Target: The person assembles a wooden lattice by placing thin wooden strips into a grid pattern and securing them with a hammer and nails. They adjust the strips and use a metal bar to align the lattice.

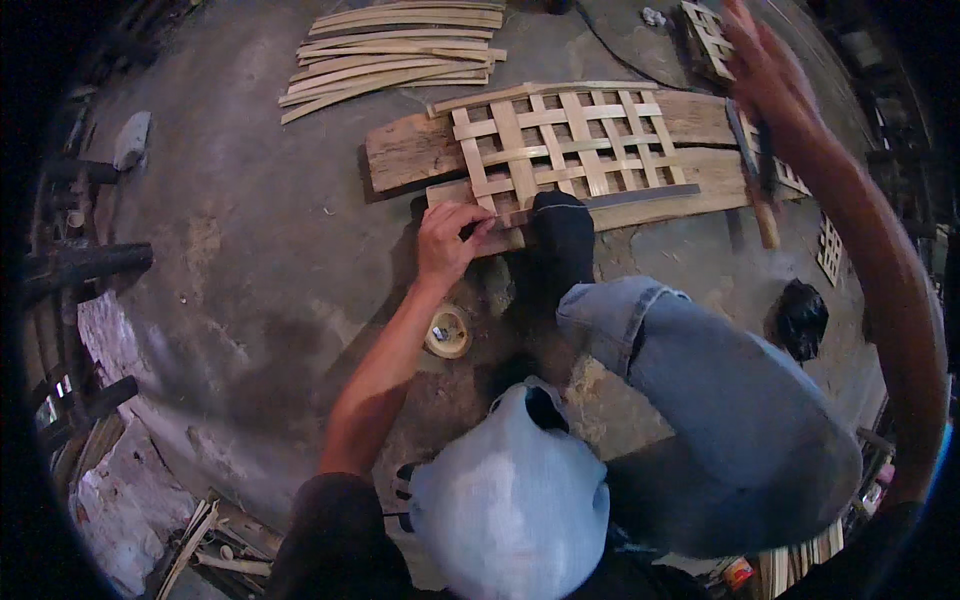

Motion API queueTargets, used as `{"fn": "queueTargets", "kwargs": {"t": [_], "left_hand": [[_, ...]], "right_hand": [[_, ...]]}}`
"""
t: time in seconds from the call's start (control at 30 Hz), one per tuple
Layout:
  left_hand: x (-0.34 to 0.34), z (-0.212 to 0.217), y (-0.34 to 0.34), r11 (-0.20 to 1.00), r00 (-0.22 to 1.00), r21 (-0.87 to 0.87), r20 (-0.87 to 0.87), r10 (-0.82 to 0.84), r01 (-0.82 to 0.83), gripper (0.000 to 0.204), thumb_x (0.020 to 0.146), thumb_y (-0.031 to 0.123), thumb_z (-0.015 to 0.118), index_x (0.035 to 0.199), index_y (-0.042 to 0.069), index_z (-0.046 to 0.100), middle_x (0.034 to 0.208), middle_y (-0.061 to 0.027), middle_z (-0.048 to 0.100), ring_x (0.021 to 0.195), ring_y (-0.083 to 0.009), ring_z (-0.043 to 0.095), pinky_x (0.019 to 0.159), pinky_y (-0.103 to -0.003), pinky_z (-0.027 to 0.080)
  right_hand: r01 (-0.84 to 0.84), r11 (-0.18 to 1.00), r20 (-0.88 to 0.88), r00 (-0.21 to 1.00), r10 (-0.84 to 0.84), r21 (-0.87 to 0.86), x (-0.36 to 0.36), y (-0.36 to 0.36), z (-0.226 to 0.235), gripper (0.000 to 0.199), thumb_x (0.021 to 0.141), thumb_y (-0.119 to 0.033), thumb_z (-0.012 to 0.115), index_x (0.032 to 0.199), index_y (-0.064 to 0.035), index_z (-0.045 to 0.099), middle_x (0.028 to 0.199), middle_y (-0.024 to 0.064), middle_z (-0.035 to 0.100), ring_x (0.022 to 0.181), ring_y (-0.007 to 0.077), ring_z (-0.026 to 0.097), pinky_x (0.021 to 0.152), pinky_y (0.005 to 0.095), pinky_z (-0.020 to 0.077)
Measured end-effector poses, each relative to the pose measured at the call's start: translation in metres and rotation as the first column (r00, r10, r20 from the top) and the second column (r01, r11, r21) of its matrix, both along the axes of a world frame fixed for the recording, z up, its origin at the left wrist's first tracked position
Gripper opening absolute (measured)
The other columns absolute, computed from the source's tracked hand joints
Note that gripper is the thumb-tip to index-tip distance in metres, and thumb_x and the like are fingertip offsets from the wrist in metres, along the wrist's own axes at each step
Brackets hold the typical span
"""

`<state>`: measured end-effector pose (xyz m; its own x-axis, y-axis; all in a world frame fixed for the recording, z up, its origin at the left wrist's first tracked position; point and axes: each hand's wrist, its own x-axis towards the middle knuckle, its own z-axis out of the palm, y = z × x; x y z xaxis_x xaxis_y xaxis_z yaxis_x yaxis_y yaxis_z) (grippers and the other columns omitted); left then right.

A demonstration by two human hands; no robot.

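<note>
A woven lattice panel [560, 140] of pale flat strips, bamboo by the look of it, lies on thick wooden boards [410, 152]. Along its near edge runs a narrow strip [640, 197], greyish on top, with my dark-socked foot [562, 235] pressing on it. My left hand [452, 240] is closed in a pinch at the strip's left end, by the panel's near-left corner. Up at the top right, my right hand [768, 75] is raised and blurred; its fingertips reach the picture's edge. Below it, a tool with a wooden handle [767, 225] and dark blade rests across the boards.
Loose pale strips [395, 50] lie on the concrete floor at the far left. A small round container [448, 332] stands near my left forearm. More lattice pieces [830, 248] and a black plastic bag [802, 318] are at the right. Dark poles [85, 268] jut in from the left.
</note>
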<state>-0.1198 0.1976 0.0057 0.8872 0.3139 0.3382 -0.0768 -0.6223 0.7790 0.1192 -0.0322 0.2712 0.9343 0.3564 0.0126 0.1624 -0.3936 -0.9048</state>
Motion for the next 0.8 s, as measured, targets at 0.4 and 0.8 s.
{"fn": "queueTargets", "kwargs": {"t": [0.4,0.8], "left_hand": [[0.006,-0.009,0.006,0.998,0.998,0.035,0.024,-0.058,0.057,0.009,0.075,0.017,0.075,0.083,0.015,0.071,0.082,-0.0005,0.069,0.083,-0.0219,0.063,0.082,-0.037,0.045],[0.005,-0.012,0.004,0.997,1.0,0.073,0.019,-0.016,0.014,0.012,0.075,0.014,0.077,0.085,0.013,0.07,0.082,-0.0028,0.068,0.082,-0.0241,0.062,0.083,-0.037,0.046]], "right_hand": [[0.398,0.899,-0.018,0.915,-0.402,0.183,-0.202,0.11,-0.144,0.032,0.099,-0.022,0.044,0.118,0.0016,0.054,0.082,0.0132,0.06,0.071,0.0195,0.059,0.066,0.0364,0.0467],[0.525,0.85,-0.173,0.842,-0.512,0.038,-0.224,0.062,-0.213,0.032,0.099,-0.018,0.049,0.122,0.003,0.053,0.084,0.0137,0.064,0.07,0.023,0.062,0.066,0.0346,0.0495]]}}
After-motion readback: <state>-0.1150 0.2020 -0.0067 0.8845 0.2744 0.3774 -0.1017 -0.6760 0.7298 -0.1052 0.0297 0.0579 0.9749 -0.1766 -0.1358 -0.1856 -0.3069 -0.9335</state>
